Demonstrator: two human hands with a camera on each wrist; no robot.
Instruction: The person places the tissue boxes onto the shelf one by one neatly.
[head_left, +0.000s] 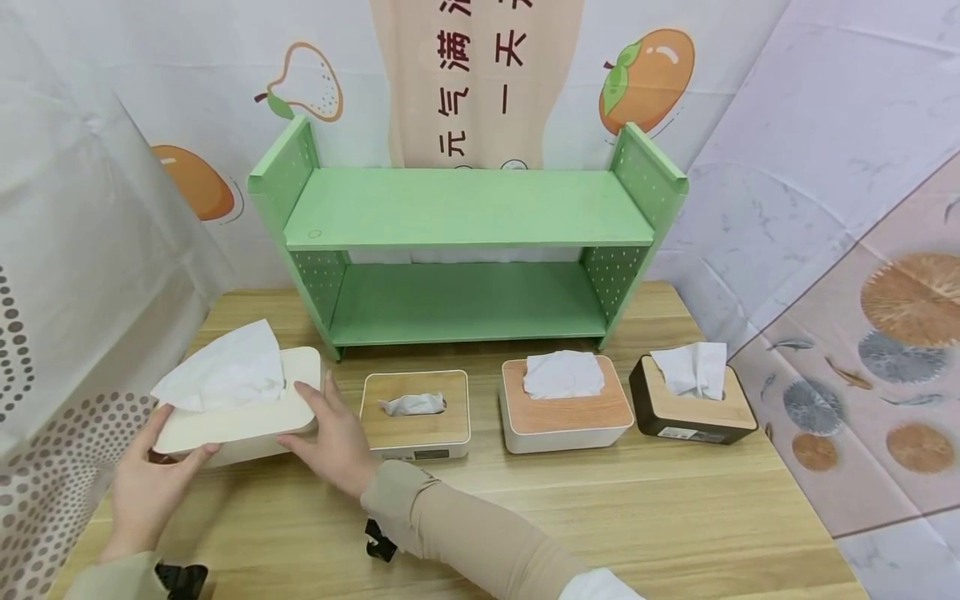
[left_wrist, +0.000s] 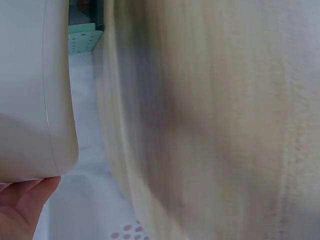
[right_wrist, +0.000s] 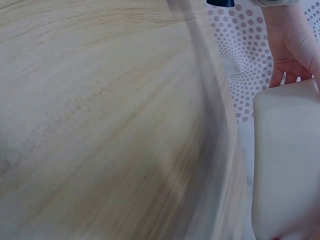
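the wooden table (head_left: 615, 521) is bearing the green rack (head_left: 468, 208), which is standing at the back, perhaps leaving room in front. the cream tissue box (head_left: 258, 423) is hanging just above the table's left side. the reddish-topped box (head_left: 567, 423), black-sided box (head_left: 693, 410) and light-wood-topped box (head_left: 415, 429) are resting to its right, tops facing up, probably keeping their tissues reachable. the right hand (head_left: 337, 442) is gripping the cream box's right end, and the left hand (head_left: 153, 487) is gripping its left, likely sharing the weight. the white tissue (head_left: 228, 367) is draping over its top.
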